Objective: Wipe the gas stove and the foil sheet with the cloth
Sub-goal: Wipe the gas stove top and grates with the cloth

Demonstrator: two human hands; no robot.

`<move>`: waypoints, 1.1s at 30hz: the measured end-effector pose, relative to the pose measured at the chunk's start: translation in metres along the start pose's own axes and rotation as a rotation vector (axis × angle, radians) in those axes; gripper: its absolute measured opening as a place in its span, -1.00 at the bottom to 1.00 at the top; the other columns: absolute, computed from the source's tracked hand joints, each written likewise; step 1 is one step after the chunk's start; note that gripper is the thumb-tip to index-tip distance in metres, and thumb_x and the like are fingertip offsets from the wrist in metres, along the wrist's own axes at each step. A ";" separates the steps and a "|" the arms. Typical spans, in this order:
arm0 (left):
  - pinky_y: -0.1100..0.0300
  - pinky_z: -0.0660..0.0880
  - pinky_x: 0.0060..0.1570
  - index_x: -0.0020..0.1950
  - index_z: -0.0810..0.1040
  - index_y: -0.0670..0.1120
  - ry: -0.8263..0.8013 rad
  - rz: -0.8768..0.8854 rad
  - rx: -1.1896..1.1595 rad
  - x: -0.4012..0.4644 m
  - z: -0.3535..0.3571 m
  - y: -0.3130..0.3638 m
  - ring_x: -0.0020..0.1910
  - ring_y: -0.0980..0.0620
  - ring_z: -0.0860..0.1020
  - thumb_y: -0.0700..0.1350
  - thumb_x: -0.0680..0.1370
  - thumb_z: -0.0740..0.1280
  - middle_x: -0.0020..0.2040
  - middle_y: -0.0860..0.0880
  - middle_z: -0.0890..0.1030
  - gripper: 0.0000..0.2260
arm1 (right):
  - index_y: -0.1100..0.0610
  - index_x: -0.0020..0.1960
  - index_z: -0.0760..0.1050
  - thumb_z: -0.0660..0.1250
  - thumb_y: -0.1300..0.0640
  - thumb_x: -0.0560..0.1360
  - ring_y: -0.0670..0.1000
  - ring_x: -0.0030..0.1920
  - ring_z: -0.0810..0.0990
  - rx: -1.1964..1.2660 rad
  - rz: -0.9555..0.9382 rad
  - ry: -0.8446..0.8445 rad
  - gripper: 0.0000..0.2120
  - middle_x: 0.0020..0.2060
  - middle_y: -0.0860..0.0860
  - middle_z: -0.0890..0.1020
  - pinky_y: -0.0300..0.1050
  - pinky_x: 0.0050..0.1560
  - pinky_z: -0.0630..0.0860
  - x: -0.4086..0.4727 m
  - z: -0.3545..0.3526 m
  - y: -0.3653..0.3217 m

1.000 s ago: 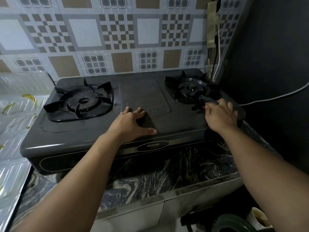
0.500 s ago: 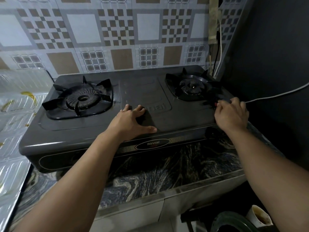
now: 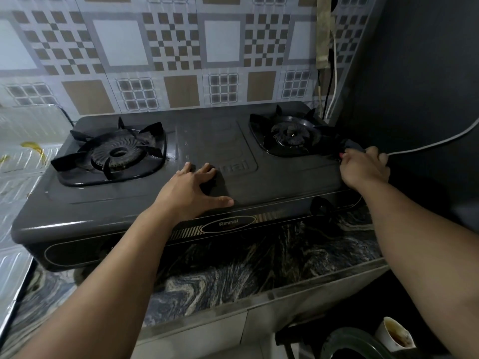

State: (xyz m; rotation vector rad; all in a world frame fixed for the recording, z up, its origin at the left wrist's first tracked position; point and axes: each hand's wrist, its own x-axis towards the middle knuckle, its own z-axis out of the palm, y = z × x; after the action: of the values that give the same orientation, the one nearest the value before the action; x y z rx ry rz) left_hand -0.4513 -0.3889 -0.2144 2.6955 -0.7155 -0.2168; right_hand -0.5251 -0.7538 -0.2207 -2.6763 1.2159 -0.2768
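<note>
- Two hands work over the stove (image 3: 259,182), which sits on a marbled worktop (image 3: 233,270) with its long axis running left to right across the view.
- Nearest, the left hand (image 3: 193,189) lies flat and spread on the stove's top near the front middle, fingers splayed, holding nothing; it looks to be steadying the stove.
- Further off, the right hand (image 3: 364,168) is curled at the stove's right edge, just beside the right burner (image 3: 291,136).
- A dark cloth (image 3: 350,145) shows beyond its fingertips and seems bunched in that hand, though the dim corner makes the hold hard to confirm.
- So the cloth sits at the far right end, and nearly all the stove's top lies to its left: the middle panel, then the left burner (image 3: 116,152).
- Judged from this, the coming stroke would run leftward along the long axis, with the right hand the one placed to make it.
- Foil (image 3: 23,161), with yellow marks on it, lies left of the stove, well apart from the cloth and nearer the left arm.
- Farthest back, tiled wall (image 3: 168,53) stands behind the stove.
</note>
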 end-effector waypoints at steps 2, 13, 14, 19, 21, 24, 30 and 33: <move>-0.05 0.06 0.50 0.55 0.21 0.15 0.007 0.001 -0.011 -0.002 -0.001 0.002 0.58 -0.06 -0.03 0.45 0.30 0.35 0.58 0.14 0.11 -0.11 | -0.04 0.27 0.43 -0.03 -0.03 0.61 0.24 0.30 0.25 0.012 0.011 -0.012 -0.64 0.31 0.16 0.29 0.16 0.26 0.27 0.002 0.000 0.001; -0.04 0.04 0.50 0.55 0.21 0.13 -0.007 0.002 -0.038 -0.007 -0.005 0.006 0.58 -0.05 -0.05 0.40 0.33 0.37 0.58 0.16 0.11 -0.14 | -0.03 0.36 0.41 0.06 0.00 0.61 0.30 0.27 0.31 0.105 0.080 0.006 -0.64 0.34 0.22 0.28 0.07 0.27 0.30 0.027 0.000 0.012; -0.04 0.04 0.50 0.55 0.21 0.12 -0.011 -0.003 -0.043 -0.007 -0.006 0.007 0.58 -0.06 -0.05 0.39 0.34 0.38 0.58 0.15 0.11 -0.15 | 0.00 0.37 0.41 0.08 0.02 0.61 0.32 0.26 0.34 0.120 0.095 0.001 -0.64 0.34 0.24 0.28 0.06 0.27 0.31 0.029 -0.002 0.014; -0.04 0.05 0.50 0.55 0.23 0.12 -0.006 -0.011 -0.053 -0.007 -0.007 0.008 0.58 -0.06 -0.04 0.38 0.33 0.40 0.58 0.13 0.12 -0.14 | 0.15 0.34 0.45 0.07 0.06 0.62 0.36 0.19 0.43 0.224 0.132 0.037 -0.63 0.31 0.30 0.33 0.07 0.22 0.39 0.027 -0.009 0.027; -0.04 0.06 0.50 0.54 0.24 0.11 -0.001 -0.008 -0.057 -0.006 -0.006 0.006 0.58 -0.06 -0.03 0.39 0.32 0.41 0.58 0.12 0.14 -0.13 | 0.14 0.32 0.47 0.06 0.06 0.63 0.37 0.19 0.44 0.290 0.127 0.083 -0.64 0.31 0.29 0.32 0.08 0.24 0.39 0.018 -0.012 0.031; -0.04 0.10 0.49 0.54 0.26 0.12 0.007 -0.003 -0.056 -0.004 -0.004 0.002 0.57 -0.08 0.05 0.46 0.26 0.38 0.57 0.09 0.19 -0.08 | 0.14 0.33 0.46 0.08 0.05 0.63 0.37 0.17 0.46 0.340 0.052 0.196 -0.64 0.29 0.30 0.35 0.06 0.27 0.38 0.005 -0.020 0.032; -0.03 0.28 0.43 0.53 0.29 0.07 -0.015 -0.032 -0.005 -0.009 -0.011 0.011 0.47 -0.16 0.29 0.44 0.29 0.39 0.53 -0.04 0.27 -0.10 | 0.16 0.33 0.48 0.12 0.10 0.62 0.30 0.18 0.45 0.482 -0.161 0.282 -0.66 0.17 0.33 0.45 -0.04 0.25 0.35 -0.021 -0.048 0.001; -0.05 0.29 0.42 0.51 0.33 0.04 -0.001 -0.016 0.024 -0.019 -0.017 0.018 0.46 -0.17 0.30 0.40 0.39 0.34 0.51 -0.06 0.32 -0.22 | 0.13 0.34 0.47 0.12 0.07 0.63 0.26 0.18 0.46 0.543 -0.253 0.240 -0.65 0.19 0.28 0.44 -0.06 0.25 0.35 -0.042 -0.056 -0.022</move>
State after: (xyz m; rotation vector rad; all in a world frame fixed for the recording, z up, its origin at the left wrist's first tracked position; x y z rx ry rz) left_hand -0.4714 -0.3892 -0.1905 2.7252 -0.7010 -0.2154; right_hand -0.5500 -0.7123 -0.1654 -2.3461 0.7084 -0.8511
